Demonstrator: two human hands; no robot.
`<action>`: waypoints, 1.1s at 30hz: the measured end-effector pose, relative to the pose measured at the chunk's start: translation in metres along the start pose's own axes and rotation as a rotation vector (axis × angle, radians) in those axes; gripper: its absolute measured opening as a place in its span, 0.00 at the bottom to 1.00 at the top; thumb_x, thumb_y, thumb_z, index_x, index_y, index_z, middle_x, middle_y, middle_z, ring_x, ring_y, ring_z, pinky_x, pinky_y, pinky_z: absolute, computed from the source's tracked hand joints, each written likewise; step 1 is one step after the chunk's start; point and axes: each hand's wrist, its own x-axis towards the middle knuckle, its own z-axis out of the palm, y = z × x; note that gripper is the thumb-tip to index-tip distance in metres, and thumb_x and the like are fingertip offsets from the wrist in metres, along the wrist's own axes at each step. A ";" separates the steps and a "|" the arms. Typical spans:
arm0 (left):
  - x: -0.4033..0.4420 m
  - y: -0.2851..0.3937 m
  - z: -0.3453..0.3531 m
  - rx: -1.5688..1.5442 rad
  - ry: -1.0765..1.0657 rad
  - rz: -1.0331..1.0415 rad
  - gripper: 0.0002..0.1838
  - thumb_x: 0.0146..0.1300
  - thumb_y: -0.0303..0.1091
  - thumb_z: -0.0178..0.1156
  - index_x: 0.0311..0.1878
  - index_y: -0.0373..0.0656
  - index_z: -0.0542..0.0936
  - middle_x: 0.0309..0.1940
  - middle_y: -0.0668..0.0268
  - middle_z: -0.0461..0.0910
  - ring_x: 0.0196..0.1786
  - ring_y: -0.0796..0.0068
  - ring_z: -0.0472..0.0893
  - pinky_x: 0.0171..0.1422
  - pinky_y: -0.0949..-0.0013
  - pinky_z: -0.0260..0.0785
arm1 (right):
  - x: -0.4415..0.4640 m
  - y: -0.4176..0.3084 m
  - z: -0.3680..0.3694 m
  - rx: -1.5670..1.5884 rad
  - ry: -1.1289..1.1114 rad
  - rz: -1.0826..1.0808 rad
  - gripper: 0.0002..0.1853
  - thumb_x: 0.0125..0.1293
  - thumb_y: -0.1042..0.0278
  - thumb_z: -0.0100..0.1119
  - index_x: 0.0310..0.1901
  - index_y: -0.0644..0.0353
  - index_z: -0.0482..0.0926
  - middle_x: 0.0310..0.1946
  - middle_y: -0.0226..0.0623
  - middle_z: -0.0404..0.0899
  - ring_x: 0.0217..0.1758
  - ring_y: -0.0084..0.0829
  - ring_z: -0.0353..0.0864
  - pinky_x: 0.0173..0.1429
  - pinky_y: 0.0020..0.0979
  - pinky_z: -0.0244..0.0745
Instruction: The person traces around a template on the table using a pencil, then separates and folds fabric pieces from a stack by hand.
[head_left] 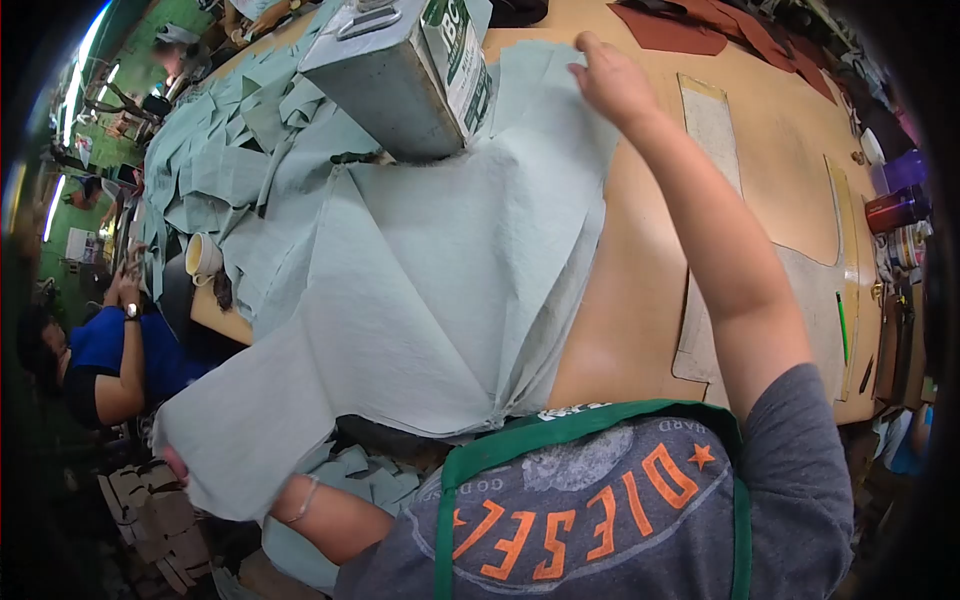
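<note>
A large pale green sheet (420,240) lies creased over the table, and its near-left part is lifted toward me. My left hand (176,466) is at that lifted corner, mostly covered by the sheet, with a little of its fingers showing at the edge. Up at the sheet's far right corner, my right hand (612,84) has its thumb and forefinger closed at the edge. A metal can (385,85) with a green and white label stands on the sheet, between my hands and farther back.
Pale green scraps (215,165) are heaped at the left, near a cup (203,258). Flat templates (790,300), a green pencil (842,325) and a dark red tumbler (897,209) are at the right. Red-brown pieces (670,28) lie far back. A person in blue (125,345) is at the left.
</note>
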 end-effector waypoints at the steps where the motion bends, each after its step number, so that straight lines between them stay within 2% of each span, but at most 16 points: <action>1: -0.011 -0.014 0.015 -0.046 -0.065 -0.050 0.24 0.61 0.39 0.41 0.56 0.32 0.62 0.53 0.44 0.65 0.55 0.53 0.69 0.59 0.60 0.64 | -0.013 -0.027 -0.020 0.220 -0.058 -0.001 0.14 0.58 0.61 0.53 0.41 0.60 0.68 0.30 0.44 0.76 0.35 0.42 0.76 0.37 0.38 0.70; 4: -0.055 -0.070 0.065 -0.011 -0.268 -0.198 0.24 0.61 0.38 0.41 0.56 0.31 0.62 0.53 0.44 0.65 0.56 0.54 0.69 0.60 0.61 0.63 | -0.072 -0.111 -0.093 0.809 -0.317 -0.136 0.12 0.55 0.62 0.59 0.31 0.62 0.73 0.24 0.36 0.74 0.27 0.30 0.73 0.33 0.28 0.68; 5: -0.064 -0.083 0.087 0.057 -0.366 -0.246 0.20 0.61 0.34 0.44 0.54 0.32 0.64 0.49 0.51 0.68 0.51 0.62 0.70 0.56 0.65 0.64 | -0.091 -0.125 -0.112 0.955 -0.485 -0.288 0.14 0.54 0.60 0.61 0.29 0.63 0.72 0.21 0.35 0.71 0.25 0.26 0.70 0.32 0.25 0.67; 7: -0.082 -0.109 0.131 0.204 -0.578 -0.320 0.14 0.61 0.26 0.50 0.50 0.34 0.69 0.40 0.65 0.73 0.42 0.80 0.72 0.47 0.75 0.65 | -0.122 -0.141 -0.131 1.187 -0.594 -0.365 0.20 0.53 0.52 0.61 0.23 0.63 0.68 0.17 0.37 0.70 0.21 0.34 0.70 0.27 0.32 0.66; 10: -0.086 -0.135 0.145 0.048 -0.626 -0.522 0.08 0.61 0.31 0.53 0.41 0.38 0.72 0.30 0.72 0.72 0.32 0.86 0.70 0.38 0.81 0.64 | -0.140 -0.135 -0.137 1.323 -0.906 0.153 0.15 0.53 0.61 0.63 0.24 0.61 0.68 0.20 0.25 0.68 0.25 0.16 0.64 0.29 0.20 0.62; 13: -0.091 -0.147 0.147 0.015 -0.610 -0.628 0.08 0.62 0.33 0.53 0.40 0.38 0.72 0.29 0.73 0.72 0.31 0.87 0.70 0.35 0.82 0.64 | -0.154 -0.123 -0.131 1.388 -0.813 0.145 0.14 0.55 0.65 0.62 0.24 0.60 0.67 0.21 0.21 0.67 0.26 0.14 0.63 0.29 0.19 0.60; 17: -0.089 -0.152 0.146 0.148 -0.689 -0.570 0.07 0.60 0.31 0.54 0.38 0.37 0.72 0.27 0.69 0.74 0.30 0.84 0.72 0.33 0.80 0.65 | -0.163 -0.119 -0.130 1.326 -0.633 0.121 0.14 0.57 0.62 0.58 0.23 0.62 0.67 0.15 0.33 0.66 0.20 0.23 0.63 0.25 0.27 0.61; 20: -0.082 -0.141 0.131 0.813 -0.912 0.173 0.09 0.60 0.30 0.53 0.39 0.33 0.73 0.36 0.63 0.76 0.37 0.76 0.75 0.40 0.76 0.67 | -0.161 -0.111 -0.131 1.021 -0.434 0.054 0.11 0.57 0.65 0.55 0.23 0.62 0.68 0.17 0.39 0.67 0.22 0.33 0.69 0.28 0.32 0.64; 23: -0.077 -0.141 0.115 0.915 -0.887 0.178 0.07 0.58 0.27 0.53 0.35 0.32 0.74 0.36 0.60 0.76 0.36 0.72 0.76 0.40 0.75 0.65 | -0.157 -0.107 -0.133 0.802 -0.365 -0.122 0.09 0.55 0.68 0.54 0.24 0.62 0.68 0.20 0.43 0.68 0.26 0.42 0.70 0.30 0.36 0.66; 26: -0.076 -0.137 0.097 0.997 -0.811 0.731 0.07 0.55 0.26 0.56 0.37 0.34 0.74 0.31 0.55 0.75 0.33 0.67 0.77 0.36 0.70 0.69 | -0.155 -0.092 -0.113 0.529 -0.115 -0.174 0.08 0.54 0.70 0.53 0.25 0.62 0.66 0.22 0.43 0.69 0.29 0.43 0.70 0.33 0.39 0.66; 28: -0.057 -0.102 0.069 1.397 -0.499 1.293 0.10 0.55 0.23 0.54 0.41 0.34 0.74 0.42 0.50 0.72 0.41 0.59 0.76 0.42 0.63 0.72 | -0.147 -0.060 -0.106 0.365 -0.063 0.005 0.07 0.55 0.70 0.52 0.26 0.62 0.66 0.23 0.43 0.69 0.30 0.43 0.71 0.34 0.39 0.67; 29: -0.048 -0.089 0.060 1.409 -0.284 1.201 0.11 0.56 0.26 0.54 0.43 0.33 0.74 0.44 0.51 0.72 0.45 0.59 0.74 0.48 0.63 0.69 | -0.139 -0.043 -0.106 0.291 -0.110 0.147 0.07 0.55 0.69 0.51 0.27 0.63 0.66 0.23 0.43 0.70 0.31 0.42 0.71 0.35 0.40 0.67; 30: -0.039 -0.076 0.050 1.407 -0.083 1.090 0.13 0.57 0.28 0.54 0.45 0.32 0.74 0.46 0.52 0.72 0.50 0.59 0.72 0.54 0.62 0.66 | -0.130 -0.038 -0.105 0.285 -0.107 0.100 0.08 0.56 0.68 0.50 0.27 0.63 0.66 0.24 0.43 0.70 0.32 0.42 0.72 0.35 0.40 0.68; 31: -0.033 -0.065 0.055 1.174 0.000 0.876 0.14 0.60 0.29 0.49 0.47 0.34 0.72 0.50 0.50 0.68 0.49 0.60 0.72 0.52 0.60 0.68 | -0.123 -0.036 -0.103 0.277 -0.104 0.064 0.08 0.57 0.67 0.49 0.28 0.63 0.66 0.24 0.43 0.71 0.33 0.42 0.72 0.36 0.39 0.68; 32: -0.024 -0.052 0.074 0.510 0.277 0.350 0.17 0.58 0.36 0.51 0.47 0.34 0.73 0.52 0.52 0.67 0.49 0.62 0.72 0.55 0.58 0.65 | -0.112 -0.031 -0.096 0.241 -0.093 0.040 0.09 0.57 0.66 0.48 0.28 0.64 0.67 0.26 0.44 0.72 0.33 0.43 0.73 0.37 0.40 0.68; 33: -0.016 -0.044 0.070 0.380 0.311 0.282 0.26 0.57 0.45 0.50 0.52 0.34 0.69 0.56 0.52 0.65 0.53 0.59 0.70 0.60 0.54 0.59 | -0.095 -0.025 -0.088 0.202 -0.074 0.015 0.09 0.58 0.65 0.46 0.29 0.64 0.67 0.27 0.44 0.73 0.34 0.44 0.73 0.37 0.40 0.68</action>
